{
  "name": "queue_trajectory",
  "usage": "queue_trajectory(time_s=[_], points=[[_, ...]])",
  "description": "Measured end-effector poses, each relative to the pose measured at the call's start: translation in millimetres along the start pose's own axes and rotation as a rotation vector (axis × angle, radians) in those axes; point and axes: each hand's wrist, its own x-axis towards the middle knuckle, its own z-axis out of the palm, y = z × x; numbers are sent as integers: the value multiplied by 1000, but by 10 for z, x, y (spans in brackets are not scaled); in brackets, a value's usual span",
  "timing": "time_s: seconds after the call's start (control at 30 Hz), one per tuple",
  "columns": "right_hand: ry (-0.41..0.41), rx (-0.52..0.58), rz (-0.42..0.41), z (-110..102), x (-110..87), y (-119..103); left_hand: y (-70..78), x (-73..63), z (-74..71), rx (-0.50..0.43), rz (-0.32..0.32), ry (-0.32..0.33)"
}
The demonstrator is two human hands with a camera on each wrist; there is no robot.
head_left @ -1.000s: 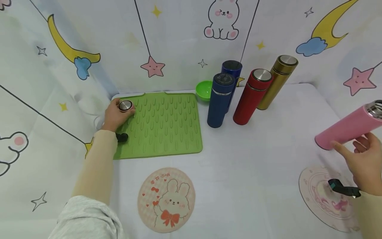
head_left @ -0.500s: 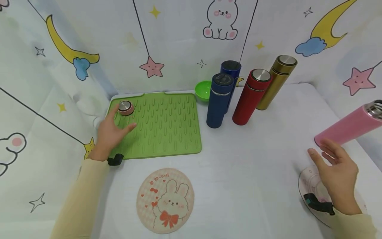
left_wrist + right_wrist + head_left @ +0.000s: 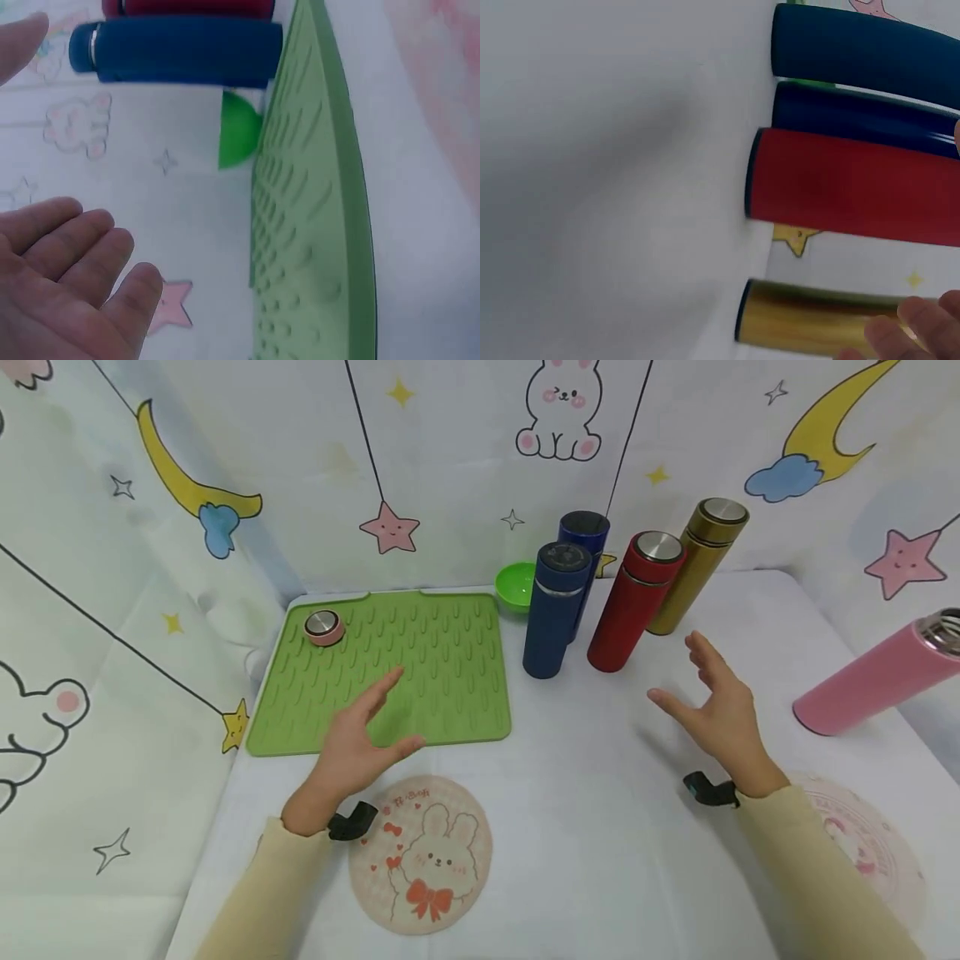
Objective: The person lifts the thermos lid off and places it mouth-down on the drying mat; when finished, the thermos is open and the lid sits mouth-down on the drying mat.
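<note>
My left hand (image 3: 356, 747) hovers over the front edge of the green studded mat (image 3: 420, 693), thumb and fingers spread, holding nothing. On that mat's back left corner sits a pink bottle cap (image 3: 324, 628) with a silver top. My right hand (image 3: 716, 710) is in the air in front of the red thermos (image 3: 633, 606) and the gold thermos (image 3: 701, 568), fingers apart and free of any object. A pink thermos (image 3: 873, 681) without its cap stands at the right, its steel mouth showing. Two blue ones, a matte thermos (image 3: 553, 618) and a shiny thermos (image 3: 585, 531), stand left of the red one.
Behind the matte blue thermos is a small green bowl (image 3: 514, 585). A round rabbit mat (image 3: 450, 893) lies at the front, and another round mat (image 3: 892, 860) lies partly under the right forearm. A patterned cloth wall rises behind the table.
My left hand let go of the pink cap on the green mat and drew back toward the middle. My right hand released the pink thermos and moved left.
</note>
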Motion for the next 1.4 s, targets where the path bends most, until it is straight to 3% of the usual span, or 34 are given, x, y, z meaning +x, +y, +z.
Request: queue_trajectory(time_s=[0.17,0.3,0.43,0.63,1.0,1.17,1.4], points=[[-43,88,61,226,411,-6,146,-46,180,17,61,-58],[-24,130,71,398,670,49,244,-79,291,-43,77,-83],[-5,169,90,535,824,87,325,-123,385,-105,83,-112],[-1,263,149,617,918,-15,414,-173,426,-112,108,-126],[25,267,155,609,904,-41,444,-175,432,-103,112,-133],[5,242,159,561,707,-79,447,-196,477,-120,134,-128],[-89,207,114,501,323,-336,505,-208,487,-158,182,-121]])
